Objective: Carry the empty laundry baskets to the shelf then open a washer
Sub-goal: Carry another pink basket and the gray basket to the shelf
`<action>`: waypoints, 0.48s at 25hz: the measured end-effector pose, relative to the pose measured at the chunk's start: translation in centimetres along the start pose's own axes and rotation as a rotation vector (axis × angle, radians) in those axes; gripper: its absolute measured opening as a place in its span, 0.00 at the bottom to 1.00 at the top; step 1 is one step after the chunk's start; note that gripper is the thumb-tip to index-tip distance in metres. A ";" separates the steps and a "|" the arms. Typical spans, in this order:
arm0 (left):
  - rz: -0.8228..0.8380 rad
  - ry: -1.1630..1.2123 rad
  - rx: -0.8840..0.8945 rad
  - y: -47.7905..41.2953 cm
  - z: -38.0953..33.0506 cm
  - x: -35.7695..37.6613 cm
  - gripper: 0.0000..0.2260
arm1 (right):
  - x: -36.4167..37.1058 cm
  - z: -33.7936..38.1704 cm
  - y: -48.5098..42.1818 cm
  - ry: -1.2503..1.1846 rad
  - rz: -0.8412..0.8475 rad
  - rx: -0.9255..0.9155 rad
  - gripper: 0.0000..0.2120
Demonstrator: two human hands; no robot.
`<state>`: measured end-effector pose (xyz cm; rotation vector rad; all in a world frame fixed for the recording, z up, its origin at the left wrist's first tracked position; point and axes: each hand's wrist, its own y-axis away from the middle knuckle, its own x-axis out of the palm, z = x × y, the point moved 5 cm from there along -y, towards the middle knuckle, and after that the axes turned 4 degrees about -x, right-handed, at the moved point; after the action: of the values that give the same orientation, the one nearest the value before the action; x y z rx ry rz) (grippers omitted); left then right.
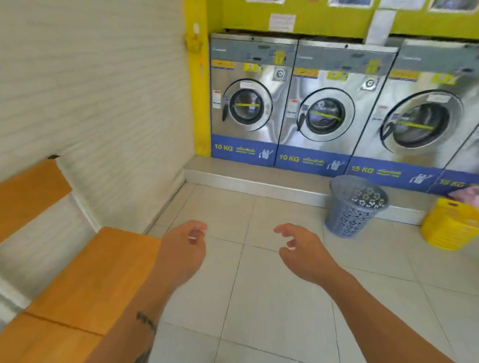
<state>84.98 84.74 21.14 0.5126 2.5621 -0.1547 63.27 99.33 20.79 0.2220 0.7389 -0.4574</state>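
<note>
A grey perforated laundry basket (pixel 353 208) stands on the tiled floor, leaning against the step below the washers. To its right sits a yellow basket (pixel 454 224) with pink cloth at its rim. Steel front-loading washers line the back wall, their round doors closed: a 10 KG washer (pixel 250 104) at the left, another 10 KG washer (pixel 326 114) beside it, then a 15 KG washer (pixel 422 124). My left hand (pixel 182 252) and my right hand (pixel 301 250) hover over the floor in the foreground, fingers loosely curled, holding nothing. Both are well short of the baskets.
A wooden bench (pixel 81 292) runs along the white wall (pixel 91 91) at the left. A raised step (pixel 246 178) carries the washers. Paper notices hang on the green wall (pixel 321 15) above. Pale floor tiles (pixel 265 303) stretch between me and the machines.
</note>
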 end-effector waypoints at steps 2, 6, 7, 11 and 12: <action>0.067 -0.038 0.092 -5.8 -2.8 4.7 0.16 | -3.7 -2.6 -3.9 0.016 -0.080 0.059 0.21; 0.217 -0.207 0.244 -15.0 -9.3 12.5 0.14 | -11.2 -6.4 -10.5 0.097 -0.247 0.182 0.22; 0.247 -0.245 0.274 -17.2 -10.6 14.3 0.14 | -13.0 -7.3 -12.0 0.111 -0.302 0.204 0.22; 0.318 -0.425 0.373 -24.8 -15.6 21.9 0.16 | -17.8 -11.5 -16.8 0.181 -0.349 0.314 0.23; 0.318 -0.475 0.403 -26.4 -16.9 24.0 0.17 | -19.2 -12.9 -18.0 0.214 -0.360 0.338 0.24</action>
<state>47.77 71.79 23.67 0.9039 1.9598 -0.6070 34.58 94.18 24.04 0.4629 0.9140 -0.9134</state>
